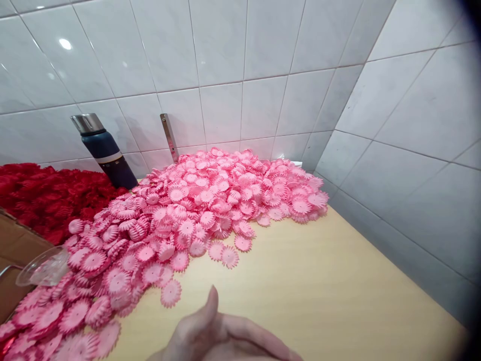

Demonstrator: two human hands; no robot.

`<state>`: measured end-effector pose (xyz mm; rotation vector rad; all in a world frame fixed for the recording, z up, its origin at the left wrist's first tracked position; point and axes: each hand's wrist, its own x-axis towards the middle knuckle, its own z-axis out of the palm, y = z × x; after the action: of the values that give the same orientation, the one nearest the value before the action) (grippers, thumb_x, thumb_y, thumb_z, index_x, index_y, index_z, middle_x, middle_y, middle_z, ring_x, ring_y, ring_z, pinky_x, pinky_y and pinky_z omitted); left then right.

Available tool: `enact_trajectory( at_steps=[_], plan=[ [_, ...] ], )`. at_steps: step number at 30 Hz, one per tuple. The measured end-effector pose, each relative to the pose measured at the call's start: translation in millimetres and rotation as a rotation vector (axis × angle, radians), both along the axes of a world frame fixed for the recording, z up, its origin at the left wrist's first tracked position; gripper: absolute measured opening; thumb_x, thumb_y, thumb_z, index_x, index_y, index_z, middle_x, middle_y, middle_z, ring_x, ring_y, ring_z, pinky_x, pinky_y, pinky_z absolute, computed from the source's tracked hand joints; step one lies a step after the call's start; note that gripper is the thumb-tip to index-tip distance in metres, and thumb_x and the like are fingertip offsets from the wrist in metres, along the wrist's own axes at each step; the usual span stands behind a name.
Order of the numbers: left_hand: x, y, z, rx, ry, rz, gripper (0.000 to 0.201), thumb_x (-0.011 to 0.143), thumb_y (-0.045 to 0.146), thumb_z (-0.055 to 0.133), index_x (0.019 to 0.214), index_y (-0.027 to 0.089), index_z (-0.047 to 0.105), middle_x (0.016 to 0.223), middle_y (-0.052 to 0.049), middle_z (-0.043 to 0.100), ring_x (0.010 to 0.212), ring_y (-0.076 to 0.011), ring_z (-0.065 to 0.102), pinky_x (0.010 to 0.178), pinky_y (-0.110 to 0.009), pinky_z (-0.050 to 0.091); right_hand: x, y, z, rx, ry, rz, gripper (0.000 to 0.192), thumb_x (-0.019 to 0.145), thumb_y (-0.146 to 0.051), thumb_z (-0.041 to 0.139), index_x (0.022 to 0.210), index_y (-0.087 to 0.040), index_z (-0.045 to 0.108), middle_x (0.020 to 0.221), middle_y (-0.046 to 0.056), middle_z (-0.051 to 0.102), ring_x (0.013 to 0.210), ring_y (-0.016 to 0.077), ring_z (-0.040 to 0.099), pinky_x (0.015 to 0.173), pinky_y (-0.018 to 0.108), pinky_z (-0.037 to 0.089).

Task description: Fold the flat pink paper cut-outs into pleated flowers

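At the near edge of the pale wood-grain bench (338, 281), one hand (221, 336) showed at the bottom of the view, thumb raised, fingers laid loosely together and pointing right. It held nothing and pinched nothing. Which hand it was I judged the left, from the thumb on the far side, but the wrist was cut off and I could not be sure. The other hand was out of view.

Nearest thing: a single pink flower disc (171, 293), lying flat just far-left of the thumb tip, apart from it, not touching. Beyond it, the pink flower pile (210, 200) ran in a long band from near-left to far-right, its long axis slanting away across the bench toward the tiled corner. So the work lay to the left and far side of the hand.

Discs were round, flat, with pleated or scalloped rims and paler centres; looked like thin fabric or moulded plastic, light and prone to slide. Some stood stacked on edge.

Far left: a heap of red flowers (41, 195), a dark blue flask (105, 150) with steel cap, tilted in view, a clear plastic cup (43, 268) on its side, a brown cardboard box (15, 260). Glossy white wall tiles (263, 60) behind.
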<state>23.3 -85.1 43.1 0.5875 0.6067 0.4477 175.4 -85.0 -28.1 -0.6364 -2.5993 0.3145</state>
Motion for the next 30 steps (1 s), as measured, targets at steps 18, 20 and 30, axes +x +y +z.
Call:
enact_trajectory(
  at_steps=[18, 20, 30],
  plan=[
    [-17.7, 31.7, -12.5, 0.276, 0.193, 0.671, 0.044, 0.062, 0.036, 0.083, 0.098, 0.019, 0.065, 0.093, -0.006, 0.070, 0.082, -0.0215, 0.068, 0.075, -0.033, 0.054, -15.4, 37.3, 68.8, -0.648, 0.641, -0.456, 0.010, 0.082, -0.016, 0.059, 0.081, -0.018, 0.069, 0.067, 0.001, 0.068, 0.057, 0.0121, 0.058, 0.050, 0.022, 0.042],
    [-18.5, 34.0, -16.6, 0.382, 0.303, 0.690, 0.041, 0.059, 0.028, 0.085, 0.094, 0.019, 0.066, 0.097, -0.006, 0.070, 0.087, -0.0212, 0.067, 0.077, -0.030, 0.053, -12.4, 43.5, 65.6, -0.724, 0.642, -0.458, 0.011, 0.082, -0.018, 0.060, 0.080, -0.018, 0.071, 0.067, 0.001, 0.068, 0.059, 0.0129, 0.059, 0.052, 0.023, 0.042],
    [-26.4, 41.2, -20.6, 0.677, 0.570, 0.595, 0.024, 0.076, 0.036, 0.071, 0.070, 0.013, 0.071, 0.068, -0.004, 0.070, 0.064, -0.0151, 0.060, 0.062, -0.022, 0.047, -12.5, 44.7, 58.3, -0.875, 0.718, -0.323, 0.016, 0.086, -0.029, 0.060, 0.092, -0.016, 0.066, 0.080, 0.004, 0.067, 0.071, 0.0147, 0.061, 0.065, 0.027, 0.049]
  ],
)
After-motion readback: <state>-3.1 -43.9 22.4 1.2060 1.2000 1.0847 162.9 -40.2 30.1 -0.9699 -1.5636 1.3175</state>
